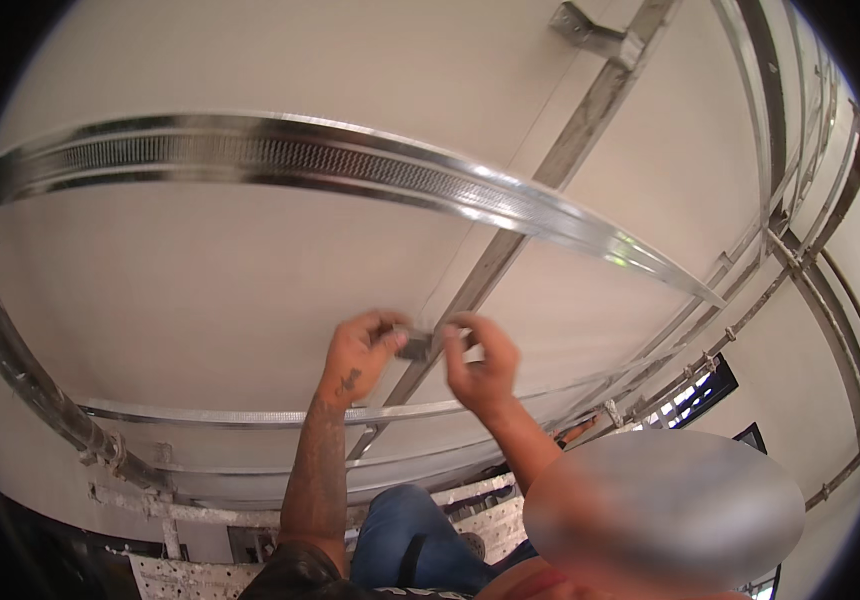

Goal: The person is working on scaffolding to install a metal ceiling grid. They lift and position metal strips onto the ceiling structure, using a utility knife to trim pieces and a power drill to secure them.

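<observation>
Both my arms are raised toward the pale ceiling. Between thumb and fingers, my left hand [358,350] pinches a small grey metal bracket [414,346], which lies against a long straight metal bar [490,270]. Just across that bar, my right hand [484,362] has its fingers curled in beside the bracket. Motion smears the right fingertips, so what they grip, if anything, cannot be made out. Farther up the same bar, another bent metal bracket [595,38] is attached and sticks out to the left.
A shiny ribbed metal channel [290,150] crosses the bar above my hands. A thinner metal channel [250,415] runs below them. Scaffold pipes [30,360] stand on the left, with more metal rails [790,250] at the right. Below my legs lies a perforated platform [490,530].
</observation>
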`<state>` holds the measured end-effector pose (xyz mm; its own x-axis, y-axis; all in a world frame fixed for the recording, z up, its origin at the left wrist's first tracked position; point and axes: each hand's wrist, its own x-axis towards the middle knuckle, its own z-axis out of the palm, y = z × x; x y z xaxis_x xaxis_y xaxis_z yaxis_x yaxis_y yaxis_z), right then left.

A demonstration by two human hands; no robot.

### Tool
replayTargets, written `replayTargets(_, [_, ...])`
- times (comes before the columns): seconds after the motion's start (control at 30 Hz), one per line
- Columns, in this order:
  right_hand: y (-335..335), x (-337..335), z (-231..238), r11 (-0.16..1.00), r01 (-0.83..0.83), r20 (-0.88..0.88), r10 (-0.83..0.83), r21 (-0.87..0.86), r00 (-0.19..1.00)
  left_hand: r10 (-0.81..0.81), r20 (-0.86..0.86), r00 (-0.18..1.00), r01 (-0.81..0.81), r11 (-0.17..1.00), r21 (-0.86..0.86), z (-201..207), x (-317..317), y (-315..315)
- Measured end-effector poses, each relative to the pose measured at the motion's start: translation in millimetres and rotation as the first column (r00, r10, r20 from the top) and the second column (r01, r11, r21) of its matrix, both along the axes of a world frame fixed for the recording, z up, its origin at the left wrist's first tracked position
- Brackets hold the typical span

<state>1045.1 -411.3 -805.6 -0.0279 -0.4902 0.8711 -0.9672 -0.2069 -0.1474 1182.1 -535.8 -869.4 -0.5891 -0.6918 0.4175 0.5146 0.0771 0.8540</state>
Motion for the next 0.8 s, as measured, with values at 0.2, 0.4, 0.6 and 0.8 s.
replayTargets(0.2, [-33.3, -32.6, 32.6, 0.969, 0.017, 0.342, 0.071, -0.248, 0.937, 0.141, -0.362, 0.921, -0.157, 0.987, -0.016, 35.1, -10.8, -11.2])
replayTargets(0.4, [-67.7, -19.9, 26.3, 0.960, -0.185, 0.689, 0.280, -0.210, 0.668, 0.191, -0.246, 0.950, -0.210, 0.976, -0.052, 76.6, -23.0, -3.6])
replayTargets(0.6, [-77.1, -15.1, 19.9, 0.951, -0.112, 0.683, 0.285, -0.287, 0.672, 0.061, -0.455, 0.889, -0.049, 0.998, 0.040, 105.6, -45.5, -11.0])
replayTargets(0.8, [-80.2, -20.5, 21.7, 0.934, -0.146, 0.565, 0.316, -0.326, 0.762, -0.339, -0.654, 0.676, 0.399, 0.915, -0.062, 127.5, -86.6, -25.5])
